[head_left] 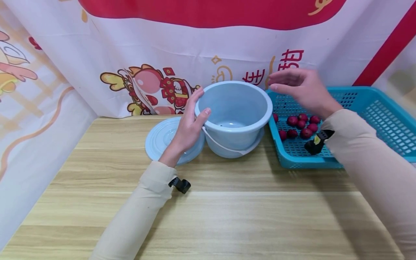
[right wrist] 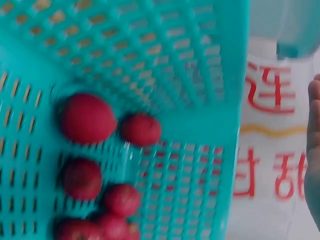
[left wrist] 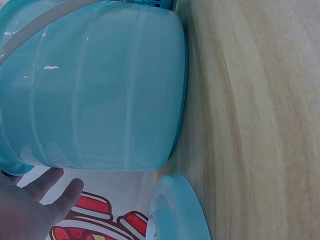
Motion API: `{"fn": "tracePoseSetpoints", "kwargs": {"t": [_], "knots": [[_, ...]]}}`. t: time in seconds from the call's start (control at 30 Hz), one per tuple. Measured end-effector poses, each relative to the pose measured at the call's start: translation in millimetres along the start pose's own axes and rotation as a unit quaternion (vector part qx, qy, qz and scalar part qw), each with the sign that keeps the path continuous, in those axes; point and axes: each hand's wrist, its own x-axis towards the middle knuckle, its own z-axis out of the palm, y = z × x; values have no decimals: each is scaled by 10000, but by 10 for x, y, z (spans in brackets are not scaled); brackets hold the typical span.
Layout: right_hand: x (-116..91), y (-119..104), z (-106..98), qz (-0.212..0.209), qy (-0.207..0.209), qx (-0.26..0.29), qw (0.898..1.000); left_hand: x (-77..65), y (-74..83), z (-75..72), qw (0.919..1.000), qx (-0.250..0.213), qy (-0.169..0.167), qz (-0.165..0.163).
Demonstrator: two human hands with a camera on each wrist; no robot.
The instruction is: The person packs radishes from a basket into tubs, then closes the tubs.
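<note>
A light-blue plastic bucket stands upright on the wooden table, its pale handle hanging down in front. My left hand rests against the bucket's left rim, thumb at the rim. In the left wrist view, its fingers are spread and fairly straight beside the bucket wall. My right hand hovers in the air right of the bucket, over the near-left part of a teal basket. Its fingers point left, thumb apart, with nothing held. Several small round dark-red fruits or radishes lie in the basket.
A round light-blue lid lies on the table left of the bucket, partly behind my left hand. The basket stands close to the bucket's right side. A printed cloth hangs behind everything.
</note>
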Motion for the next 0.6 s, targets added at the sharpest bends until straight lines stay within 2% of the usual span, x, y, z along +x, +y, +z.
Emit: {"fn": "tracePoseSetpoints", "kwargs": {"t": [0.17, 0.33, 0.6], "knots": [[-29, 203, -194, 461, -210, -429, 9978, 0, 0, 7, 10000, -11, -5, 13], [-46, 388, -341, 1099, -800, -965, 9860, 5, -1, 13, 10000, -34, -19, 39], [-47, 598, -356, 1377, -1753, -1146, 9681, 3, -8, 6, 10000, -44, -6, -33]]}}
